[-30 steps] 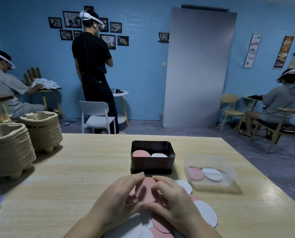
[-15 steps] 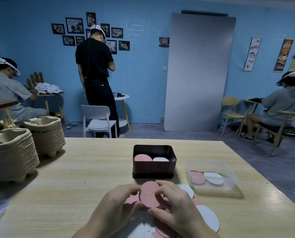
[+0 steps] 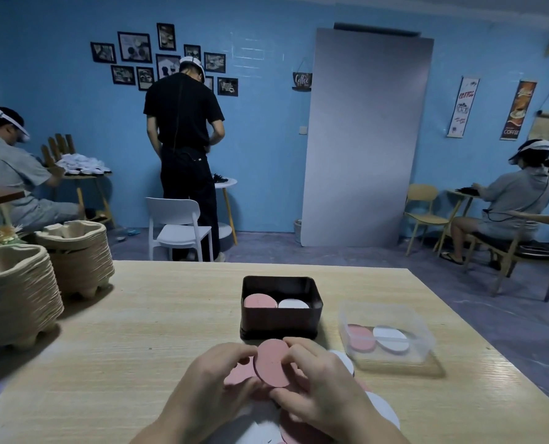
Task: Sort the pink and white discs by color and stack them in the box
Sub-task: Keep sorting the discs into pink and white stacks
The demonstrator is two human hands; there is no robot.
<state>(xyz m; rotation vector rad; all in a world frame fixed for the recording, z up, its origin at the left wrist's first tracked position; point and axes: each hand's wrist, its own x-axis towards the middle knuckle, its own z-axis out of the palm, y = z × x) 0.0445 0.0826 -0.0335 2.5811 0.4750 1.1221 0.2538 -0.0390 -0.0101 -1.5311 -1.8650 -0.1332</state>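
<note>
left hand (image 3: 212,382) and right hand (image 3: 324,389) pinching pink disc (image 3: 271,363) by edges, near box (image 3: 279,323)

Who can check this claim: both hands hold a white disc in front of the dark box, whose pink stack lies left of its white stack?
One slip: the head view shows the disc held by the left hand and right hand is pink, not white. It is in front of the dark box, whose pink stack lies left of its white stack.

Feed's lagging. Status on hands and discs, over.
Left hand, right hand both pinch one pink disc above loose pile. Dark box beyond: pink stack left, white stack right. Nothing between.
</note>
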